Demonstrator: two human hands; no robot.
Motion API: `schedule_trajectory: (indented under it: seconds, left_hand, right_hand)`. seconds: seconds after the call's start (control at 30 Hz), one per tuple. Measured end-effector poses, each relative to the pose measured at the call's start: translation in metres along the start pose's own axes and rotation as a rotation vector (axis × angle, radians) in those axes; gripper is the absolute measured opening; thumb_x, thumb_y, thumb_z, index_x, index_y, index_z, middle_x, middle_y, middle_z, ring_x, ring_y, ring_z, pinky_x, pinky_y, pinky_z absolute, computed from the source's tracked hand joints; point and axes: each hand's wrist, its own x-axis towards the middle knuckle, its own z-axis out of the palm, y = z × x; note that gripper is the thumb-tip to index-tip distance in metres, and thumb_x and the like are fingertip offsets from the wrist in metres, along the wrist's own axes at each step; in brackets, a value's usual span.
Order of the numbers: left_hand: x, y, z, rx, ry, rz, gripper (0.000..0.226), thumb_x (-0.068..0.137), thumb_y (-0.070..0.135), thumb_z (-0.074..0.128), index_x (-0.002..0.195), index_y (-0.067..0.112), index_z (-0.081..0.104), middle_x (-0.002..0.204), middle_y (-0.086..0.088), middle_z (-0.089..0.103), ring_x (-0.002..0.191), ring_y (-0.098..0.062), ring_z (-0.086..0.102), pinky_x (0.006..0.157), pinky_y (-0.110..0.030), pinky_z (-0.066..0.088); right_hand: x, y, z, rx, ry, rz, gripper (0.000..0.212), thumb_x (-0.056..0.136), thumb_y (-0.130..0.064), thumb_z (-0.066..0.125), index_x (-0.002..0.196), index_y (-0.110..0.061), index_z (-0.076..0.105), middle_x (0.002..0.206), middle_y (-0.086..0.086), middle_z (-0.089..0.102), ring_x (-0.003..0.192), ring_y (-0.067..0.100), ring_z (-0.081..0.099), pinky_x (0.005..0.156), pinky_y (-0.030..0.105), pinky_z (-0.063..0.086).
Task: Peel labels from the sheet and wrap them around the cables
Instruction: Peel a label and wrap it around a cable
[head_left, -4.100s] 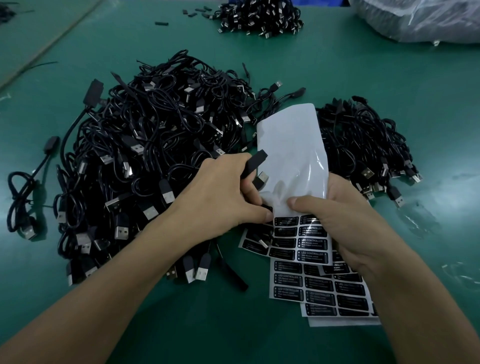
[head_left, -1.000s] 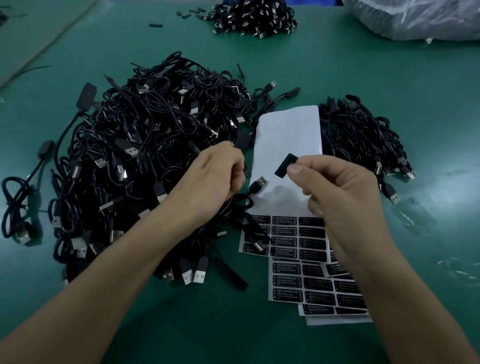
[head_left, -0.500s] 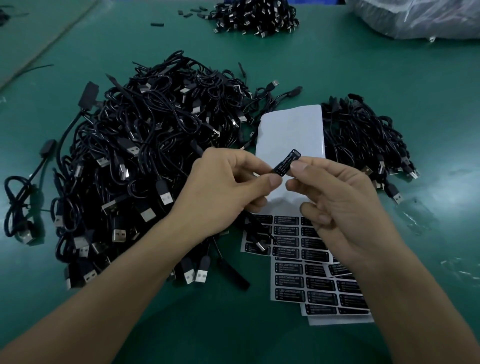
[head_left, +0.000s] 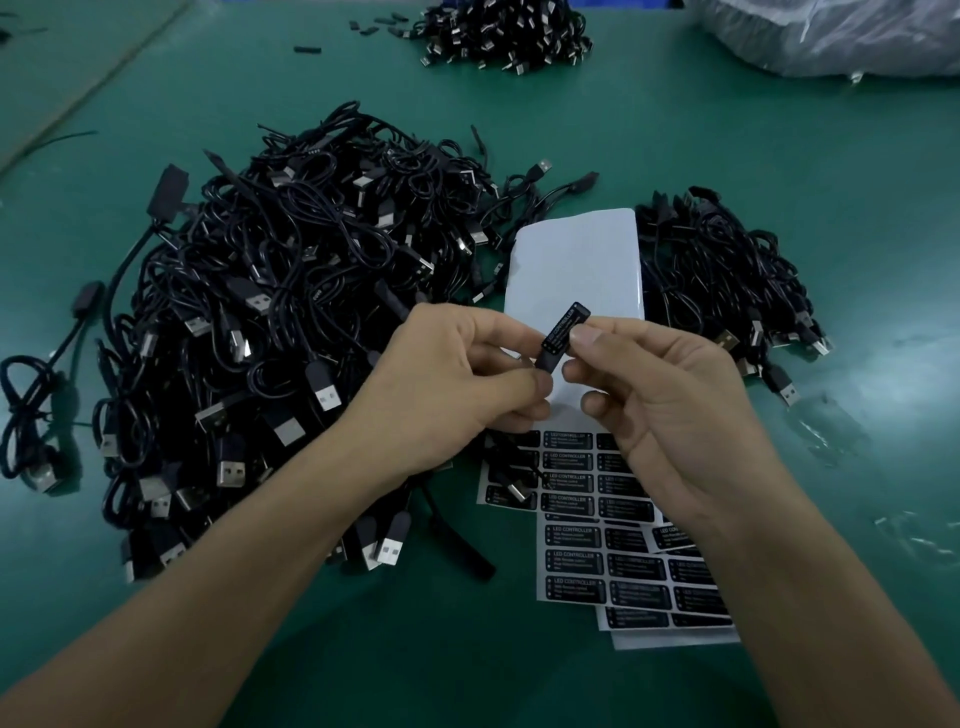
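Observation:
My left hand (head_left: 457, 384) pinches a small black controller piece (head_left: 546, 358) of a cable between thumb and fingers. My right hand (head_left: 665, 400) holds a black label (head_left: 565, 326) with white print against that piece, fingertip and thumb pinching it. Both hands hover above the label sheet (head_left: 582, 260), whose upper part is bare white backing. Rows of black labels (head_left: 602, 556) remain on its lower part and on the sheets stacked under it.
A big heap of black USB cables (head_left: 291, 322) lies left of the sheet on the green table (head_left: 831, 208). A smaller heap (head_left: 727, 280) sits to the right. Another pile (head_left: 498, 36) and a plastic bag (head_left: 841, 36) lie at the far edge.
My right hand peeled a label off the sheet and carried it to the cable piece in my left hand. Over the last half second the label has come against the piece.

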Motion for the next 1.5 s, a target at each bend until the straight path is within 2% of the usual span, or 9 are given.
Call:
schedule_trajectory:
  seconds: [0.23,0.33,0.5,0.67,1.1,1.5]
  left_hand:
    - [-0.001,-0.001,0.001,-0.028,0.058,-0.007,0.012,0.085,-0.001,0.075,0.089,0.01,0.072,0.07,-0.01,0.075,0.068,-0.019,0.076,0.06,-0.023,0.059]
    - [-0.001,0.0,0.001,-0.04,0.057,-0.004,0.013,0.085,-0.002,0.075,0.09,0.01,0.072,0.07,-0.011,0.075,0.068,-0.019,0.076,0.061,-0.024,0.06]
    - [-0.002,0.002,0.001,-0.074,0.037,-0.009,0.023,0.084,-0.003,0.075,0.102,0.01,0.069,0.072,-0.011,0.076,0.068,-0.018,0.076,0.061,-0.023,0.059]
    - [-0.002,0.002,0.002,-0.076,0.037,0.001,0.029,0.082,-0.005,0.076,0.103,0.013,0.068,0.073,-0.012,0.076,0.068,-0.019,0.076,0.062,-0.024,0.06]
    - [-0.003,0.002,0.002,-0.067,0.038,0.008,0.025,0.082,-0.004,0.077,0.1,0.012,0.071,0.073,-0.012,0.076,0.069,-0.02,0.076,0.062,-0.024,0.06]
    - [-0.003,0.002,0.002,-0.07,0.031,0.009,0.024,0.081,-0.003,0.078,0.099,0.011,0.071,0.073,-0.012,0.076,0.069,-0.021,0.076,0.062,-0.025,0.061]
  right_hand:
    - [-0.001,0.002,0.001,-0.085,0.032,-0.014,0.013,0.061,-0.028,0.079,0.07,-0.018,0.08,0.069,0.002,0.07,0.067,0.008,0.064,0.056,0.017,0.049]
    - [-0.001,0.003,0.001,-0.126,0.046,-0.023,0.002,0.073,-0.02,0.08,0.071,-0.019,0.08,0.07,0.003,0.071,0.068,0.01,0.063,0.058,0.018,0.049]
    - [0.0,0.006,0.001,-0.137,0.072,-0.044,0.011,0.082,-0.014,0.077,0.073,-0.018,0.08,0.069,0.002,0.07,0.067,0.009,0.063,0.058,0.018,0.048]
    - [0.001,0.008,0.002,-0.134,0.082,-0.061,0.01,0.083,-0.014,0.077,0.074,-0.018,0.081,0.068,0.002,0.07,0.066,0.008,0.062,0.058,0.017,0.048]
    - [0.003,0.012,-0.001,-0.176,0.094,-0.111,0.009,0.082,-0.015,0.078,0.075,-0.018,0.08,0.067,0.004,0.069,0.064,0.014,0.059,0.06,0.018,0.049]
    - [0.002,0.013,0.0,-0.195,0.118,-0.145,0.009,0.084,-0.014,0.077,0.075,-0.016,0.079,0.066,0.003,0.069,0.061,0.012,0.062,0.06,0.018,0.05]
